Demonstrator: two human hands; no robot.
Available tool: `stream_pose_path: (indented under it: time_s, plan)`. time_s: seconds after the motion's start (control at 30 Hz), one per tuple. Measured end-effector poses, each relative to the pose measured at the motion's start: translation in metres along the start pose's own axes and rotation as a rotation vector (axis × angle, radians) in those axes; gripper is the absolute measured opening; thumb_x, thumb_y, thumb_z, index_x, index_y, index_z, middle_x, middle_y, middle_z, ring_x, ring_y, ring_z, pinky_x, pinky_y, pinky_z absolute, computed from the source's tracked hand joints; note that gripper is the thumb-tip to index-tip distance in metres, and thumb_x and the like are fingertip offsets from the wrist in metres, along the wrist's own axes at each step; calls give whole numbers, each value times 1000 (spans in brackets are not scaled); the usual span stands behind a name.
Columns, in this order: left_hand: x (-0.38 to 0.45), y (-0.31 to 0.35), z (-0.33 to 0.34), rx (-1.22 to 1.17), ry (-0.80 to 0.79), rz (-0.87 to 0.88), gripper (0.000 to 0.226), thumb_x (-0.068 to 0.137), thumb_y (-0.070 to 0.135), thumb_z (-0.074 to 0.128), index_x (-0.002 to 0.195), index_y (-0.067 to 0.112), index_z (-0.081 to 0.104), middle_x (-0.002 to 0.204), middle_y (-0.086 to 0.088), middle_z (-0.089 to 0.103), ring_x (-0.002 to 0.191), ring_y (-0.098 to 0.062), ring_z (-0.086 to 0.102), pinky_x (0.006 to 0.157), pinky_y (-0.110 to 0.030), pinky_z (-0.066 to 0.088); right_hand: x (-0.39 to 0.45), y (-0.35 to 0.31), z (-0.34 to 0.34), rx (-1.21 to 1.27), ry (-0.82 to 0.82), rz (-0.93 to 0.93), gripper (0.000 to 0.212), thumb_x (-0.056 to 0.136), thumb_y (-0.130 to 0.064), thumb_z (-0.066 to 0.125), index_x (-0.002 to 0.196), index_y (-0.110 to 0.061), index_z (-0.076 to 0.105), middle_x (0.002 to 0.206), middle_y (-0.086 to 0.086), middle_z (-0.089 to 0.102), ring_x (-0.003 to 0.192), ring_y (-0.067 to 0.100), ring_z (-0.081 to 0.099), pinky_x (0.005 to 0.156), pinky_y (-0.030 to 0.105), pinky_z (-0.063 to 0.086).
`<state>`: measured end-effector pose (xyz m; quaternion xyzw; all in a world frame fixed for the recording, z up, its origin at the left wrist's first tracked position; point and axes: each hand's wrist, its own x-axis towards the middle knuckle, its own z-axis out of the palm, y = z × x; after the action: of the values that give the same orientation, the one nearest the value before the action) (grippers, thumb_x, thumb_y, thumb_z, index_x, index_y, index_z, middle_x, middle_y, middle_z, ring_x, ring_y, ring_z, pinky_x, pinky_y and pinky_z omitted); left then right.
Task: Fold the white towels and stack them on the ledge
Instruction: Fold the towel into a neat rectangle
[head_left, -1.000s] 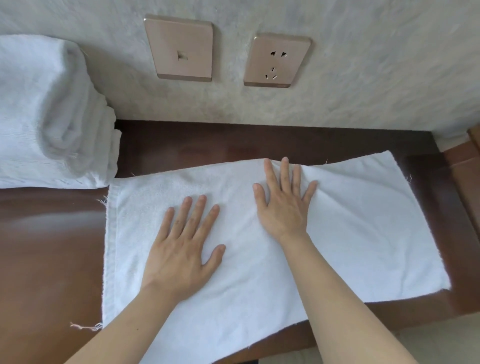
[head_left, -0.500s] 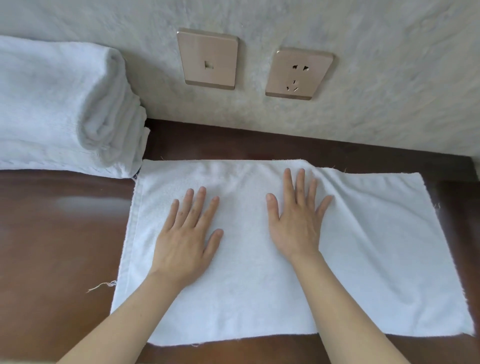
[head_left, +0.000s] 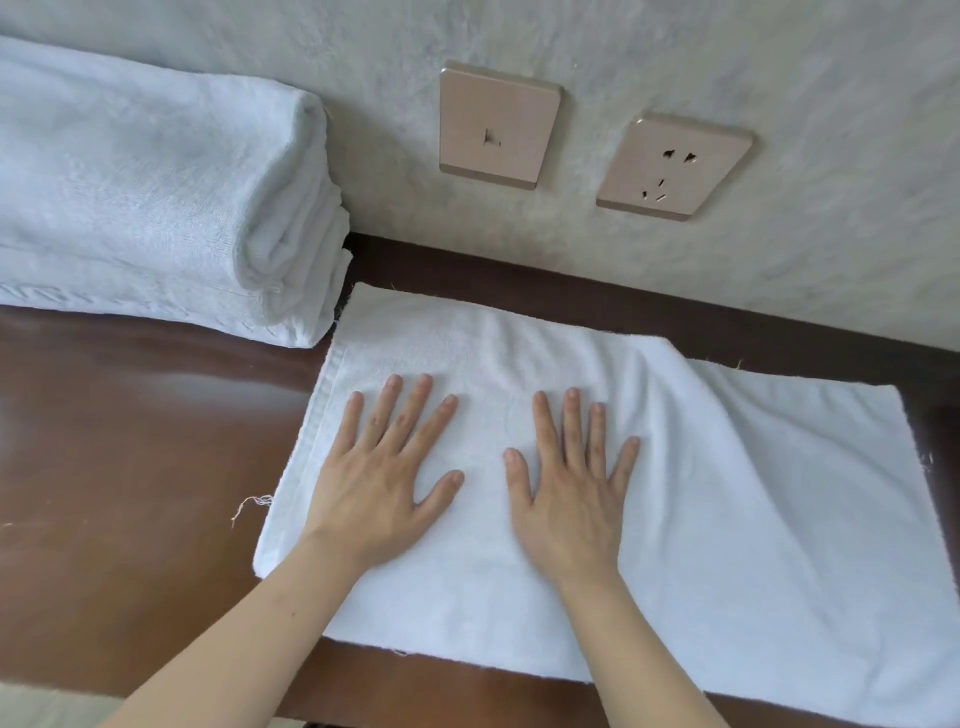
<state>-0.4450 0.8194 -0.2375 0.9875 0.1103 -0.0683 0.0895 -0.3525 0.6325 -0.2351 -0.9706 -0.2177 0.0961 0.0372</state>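
White towel (head_left: 701, 493) lies spread flat on the dark brown ledge (head_left: 130, 467), filling the centre and right of the frame. It's a plain terry rectangle, long side running left to right. The left edge has a hemmed band, and a loose thread (head_left: 249, 506) trails off its lower left corner onto the wood. A soft ridge of wrinkle runs diagonally down from the top edge just right of your right hand; the rest is fairly smooth. The far right end runs out of frame at the lower right.

Your left hand (head_left: 374, 499) is palm down on the towel's left part, fingers (head_left: 410, 410) straight and spread, gripping nothing. Your right hand (head_left: 571, 499) is palm down just beside it near the towel's middle, also flat and spread, holding nothing.

No brand, label or readable writing on the towel or anywhere else.

Stack of folded white towels (head_left: 156, 208) sits on the ledge at upper left, against the wall (head_left: 779, 78); its lower right corner is just beside the flat towel's top left corner, can't tell if touching. Two beige wall plates at upper centre: a switch plate (head_left: 498, 124) and, to its right, a power socket (head_left: 675, 166). Wall is pale and textured.
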Motion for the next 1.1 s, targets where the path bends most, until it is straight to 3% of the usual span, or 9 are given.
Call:
stream_pose_path:
  time_s: [0.2, 0.3, 0.37, 0.43, 0.5, 0.63, 0.73, 0.93, 1.1]
  plan:
    - [-2, -2, 0, 0, 11, -20, 73, 97, 68, 21, 160, 34, 5, 168, 5, 0, 155, -21, -4, 123, -52, 7, -17, 30, -20, 507, 123, -43, 61, 103, -55, 20, 159, -31, 14, 168, -4, 0, 155, 14, -4, 125, 40, -4]
    - [-1, 1, 0, 9, 7, -11, 73, 97, 67, 21, 160, 32, 6, 168, 4, 0, 155, -22, -4, 123, -53, 8, 2, 95, -42, 419, 281, 97, 59, 104, -43, 24, 156, -15, 30, 166, 7, 16, 155, 22, 8, 126, 41, 2]
    - [-2, 3, -1, 1, 12, -27, 74, 97, 68, 20, 160, 31, 8, 168, 3, 0, 155, -23, -4, 123, -55, 7, 15, 133, -49, 305, 228, 204, 58, 106, -44, 17, 157, -18, 25, 167, 7, 12, 154, 27, 6, 125, 49, 2]
    - [2, 16, -2, -32, 24, -45, 75, 97, 69, 19, 160, 30, 10, 168, 2, 0, 155, -23, -5, 123, -55, 5, 26, 160, -48, 171, 52, 268, 66, 100, -55, 8, 160, -29, 11, 168, 2, -1, 154, 29, -3, 122, 58, -1]
    - [12, 44, -2, -66, 46, -13, 75, 96, 69, 19, 160, 31, 13, 168, 0, 2, 155, -23, -4, 123, -54, 4, 33, 174, -40, 89, -48, 281, 69, 94, -62, 2, 159, -38, 0, 168, -2, -9, 153, 27, -11, 120, 58, -7]
    - [47, 129, 6, -93, 62, 148, 73, 97, 70, 19, 159, 32, 15, 168, -2, 5, 155, -25, -3, 123, -51, 5, 34, 180, -26, 32, -13, 283, 64, 95, -66, -2, 155, -46, -12, 166, -8, -17, 152, 22, -19, 120, 56, -13]
    - [66, 177, 17, -61, 20, 148, 74, 96, 70, 15, 160, 33, 7, 168, -2, -2, 154, -26, -11, 124, -52, 2, 35, 181, -23, 42, -5, 289, 66, 92, -67, -3, 155, -46, -13, 166, -8, -18, 152, 22, -22, 119, 58, -14]
    - [78, 208, 26, -49, 39, 97, 74, 97, 68, 10, 160, 30, 5, 168, -4, -2, 154, -30, -9, 122, -58, 3, 29, 173, -22, 51, 21, 204, 66, 94, -63, -2, 157, -43, -9, 166, -7, -14, 153, 24, -17, 118, 61, -11]
    - [85, 226, 30, -52, 70, 156, 65, 102, 55, 4, 160, 27, 8, 168, -2, 4, 154, -24, -5, 124, -49, 4, 30, 179, -18, 37, -6, 194, 61, 95, -63, -5, 153, -47, -15, 163, -11, -22, 151, 21, -23, 117, 63, -12]
